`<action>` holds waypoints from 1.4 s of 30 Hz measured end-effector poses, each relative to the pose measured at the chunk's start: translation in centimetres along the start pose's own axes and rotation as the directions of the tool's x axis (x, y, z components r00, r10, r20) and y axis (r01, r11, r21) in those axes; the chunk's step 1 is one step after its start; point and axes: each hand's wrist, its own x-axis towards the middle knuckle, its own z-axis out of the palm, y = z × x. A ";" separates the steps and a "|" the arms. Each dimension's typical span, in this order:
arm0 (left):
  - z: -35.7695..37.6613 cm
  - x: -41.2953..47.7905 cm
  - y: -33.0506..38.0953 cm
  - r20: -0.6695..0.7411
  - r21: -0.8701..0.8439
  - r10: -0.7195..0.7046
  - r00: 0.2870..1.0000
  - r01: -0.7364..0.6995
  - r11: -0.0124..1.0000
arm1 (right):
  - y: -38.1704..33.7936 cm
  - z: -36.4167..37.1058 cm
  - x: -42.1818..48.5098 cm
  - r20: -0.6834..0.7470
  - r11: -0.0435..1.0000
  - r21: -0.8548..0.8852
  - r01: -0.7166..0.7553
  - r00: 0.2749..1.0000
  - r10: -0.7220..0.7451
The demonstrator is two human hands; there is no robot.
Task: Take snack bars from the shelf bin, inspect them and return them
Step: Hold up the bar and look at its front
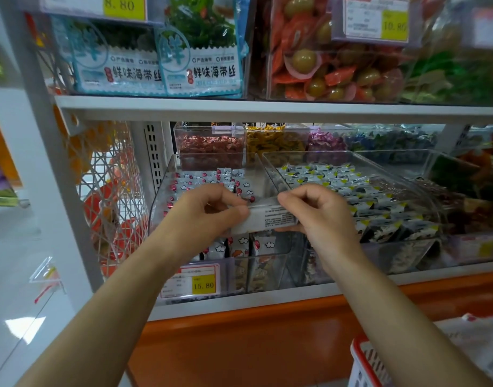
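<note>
Together, left hand [212, 210] and right hand [318, 210] pinch opposite ends of one snack bar [270, 219] above the bin [161, 196].

snack bar [270, 219] print unreadable, basket [364, 367] cropped

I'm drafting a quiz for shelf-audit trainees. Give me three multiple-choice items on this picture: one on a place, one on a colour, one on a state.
1. Where is the bar?
A. held at the front of the bin
B. on the floor
C. on the top shelf

2. What colour is the price field on the tag below that bin?
A. blue
B. yellow
C. green

3. What are the left hand and right hand doing?
A. both pinch the bar
B. both hang idle
C. both grip the tag

Answers:
1 A, the bar hangs over the bin's front packs.
2 B, 15.80 is printed on yellow.
3 A, each hand's fingers pinch one end.
</note>
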 end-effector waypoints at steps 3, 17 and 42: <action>-0.2 0.3 -0.2 -0.037 -0.054 -0.041 0.998 0.039 0.998 | 0.0 0.1 -0.1 0.053 0.999 -0.023 0.026 0.998 -0.025; -0.9 0.2 -0.4 0.079 0.050 -0.028 0.997 0.024 0.998 | 0.1 0.1 -0.1 0.041 0.992 0.104 -0.068 0.997 0.064; -0.1 9.2 -3.3 -0.006 0.703 -0.003 1.000 0.006 0.711 | 1.1 0.3 6.0 -0.199 0.997 -0.073 0.008 0.980 -0.023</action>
